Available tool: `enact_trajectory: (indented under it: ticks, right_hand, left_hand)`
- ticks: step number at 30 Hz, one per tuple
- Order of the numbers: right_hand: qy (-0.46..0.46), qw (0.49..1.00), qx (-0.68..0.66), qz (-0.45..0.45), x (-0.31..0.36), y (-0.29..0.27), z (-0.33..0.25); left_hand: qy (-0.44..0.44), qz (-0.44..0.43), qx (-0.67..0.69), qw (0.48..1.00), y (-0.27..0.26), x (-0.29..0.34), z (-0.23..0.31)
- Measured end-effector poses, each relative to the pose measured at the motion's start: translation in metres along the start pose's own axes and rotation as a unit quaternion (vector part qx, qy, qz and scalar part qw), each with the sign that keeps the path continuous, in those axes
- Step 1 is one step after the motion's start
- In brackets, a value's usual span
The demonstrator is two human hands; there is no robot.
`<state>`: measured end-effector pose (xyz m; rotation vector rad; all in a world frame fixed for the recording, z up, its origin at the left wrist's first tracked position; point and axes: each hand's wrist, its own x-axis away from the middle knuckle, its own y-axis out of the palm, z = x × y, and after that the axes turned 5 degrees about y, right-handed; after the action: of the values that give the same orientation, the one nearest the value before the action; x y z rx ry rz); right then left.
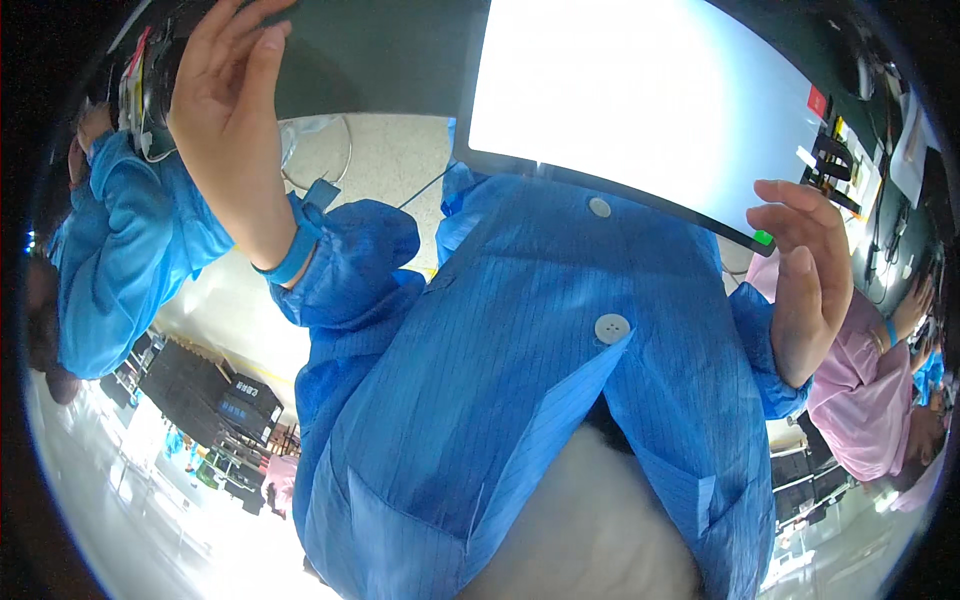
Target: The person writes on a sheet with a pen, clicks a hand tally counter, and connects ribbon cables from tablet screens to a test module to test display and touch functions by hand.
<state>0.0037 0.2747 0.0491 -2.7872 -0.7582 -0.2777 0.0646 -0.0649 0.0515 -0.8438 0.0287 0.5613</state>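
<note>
A bright white lit panel with a dark frame lies at the upper right of my view, its near edge close to my blue smock. At its near right corner is a small green patch, and a red one marks its right side. My right hand is beside that corner, fingers bent and apart from the thumb, fingertips over the panel's edge; I see nothing held. My left hand is raised at the upper left, loosely curled and holding nothing visible. A blue wrist strap with a cord circles that wrist.
The dark bench top runs along the upper edge. A person in a blue sleeve works at my left, another in pink at my right. Cables and papers lie at the far right. Black crates stand behind, lower left.
</note>
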Motion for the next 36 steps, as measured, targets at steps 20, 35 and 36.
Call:
enact_trajectory:
  ticks: [20,35,36]
  right_hand:
    - [-0.016,0.983,-0.034,0.18,0.026,-0.054,0.027]
    - [-0.082,0.602,-0.79,0.084,0.053,-0.036,0.177]
    - [-0.088,0.601,-0.789,0.088,0.06,-0.045,0.177]
  left_hand:
    - [0.247,-0.293,0.228,0.895,0.072,0.01,0.055]
    - [0.416,-0.31,-0.033,0.854,0.14,0.047,0.134]
    - [0.422,-0.311,-0.031,0.851,0.14,0.038,0.137]
